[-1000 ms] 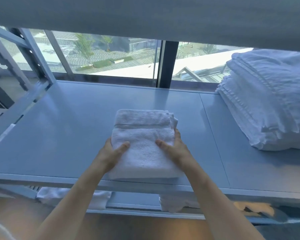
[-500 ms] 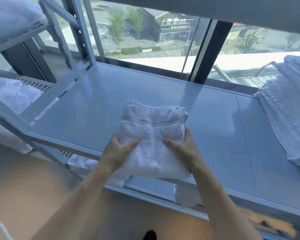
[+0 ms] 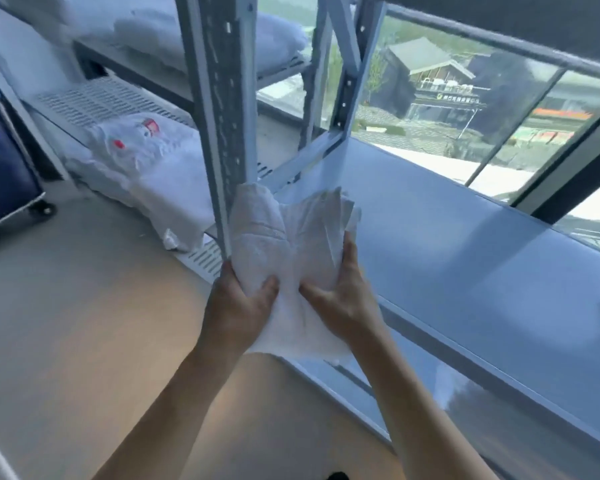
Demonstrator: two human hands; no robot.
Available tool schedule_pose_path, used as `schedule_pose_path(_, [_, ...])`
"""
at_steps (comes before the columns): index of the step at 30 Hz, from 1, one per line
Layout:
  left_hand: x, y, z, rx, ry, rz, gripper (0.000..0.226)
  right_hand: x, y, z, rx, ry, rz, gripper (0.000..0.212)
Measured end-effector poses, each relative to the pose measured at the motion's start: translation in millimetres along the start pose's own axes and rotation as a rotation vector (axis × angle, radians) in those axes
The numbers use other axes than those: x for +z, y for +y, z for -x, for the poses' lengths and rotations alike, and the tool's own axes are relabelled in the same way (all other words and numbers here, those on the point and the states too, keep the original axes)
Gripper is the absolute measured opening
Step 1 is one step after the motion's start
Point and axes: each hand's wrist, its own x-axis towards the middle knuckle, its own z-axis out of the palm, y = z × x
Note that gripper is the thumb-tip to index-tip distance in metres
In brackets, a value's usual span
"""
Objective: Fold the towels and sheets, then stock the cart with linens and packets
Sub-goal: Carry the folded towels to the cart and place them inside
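A: Holding what, and where?
B: Frame centre; a folded white towel (image 3: 284, 268) held clear of the grey shelf (image 3: 465, 237), just beside the upright post (image 3: 222, 116); left hand (image 3: 238, 303) grips its left edge, thumb on top; right hand (image 3: 343, 292) grips the right edge, equally near.
A: Which way does it run?
B: Long axis runs away from the hands, up-frame; far end points at the post.

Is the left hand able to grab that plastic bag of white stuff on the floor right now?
Probably not yet. The left hand grips the folded towel together with the right hand, and the plastic bag lies lower, beyond the rack post.
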Motion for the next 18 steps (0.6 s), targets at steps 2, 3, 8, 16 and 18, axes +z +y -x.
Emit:
schedule_pose_path(2, [-51,-18,-7,-0.019,0.077,0.005,0.061,44,-34,3,-0.041,-0.047,0.034,0.114])
schedule_pose_path(3, [-76,-27,-9,-0.032,0.112,0.003,0.061,67,-51,5,-0.066,-0.072,0.044,0.114])
schedule_pose_path(8, [-190,-75,-8,-0.093,0.281,-0.046,0.063,174,-130,26,-0.197,-0.236,0.071,0.113])
schedule_pose_path(16, [-333,-139,18,-0.212,0.546,-0.054,0.066,301,-239,69,-0.444,-0.460,0.115,0.106])
schedule_pose_path(18, [-358,-152,26,-0.239,0.622,-0.057,0.066,329,-261,82,-0.514,-0.512,0.136,0.105])
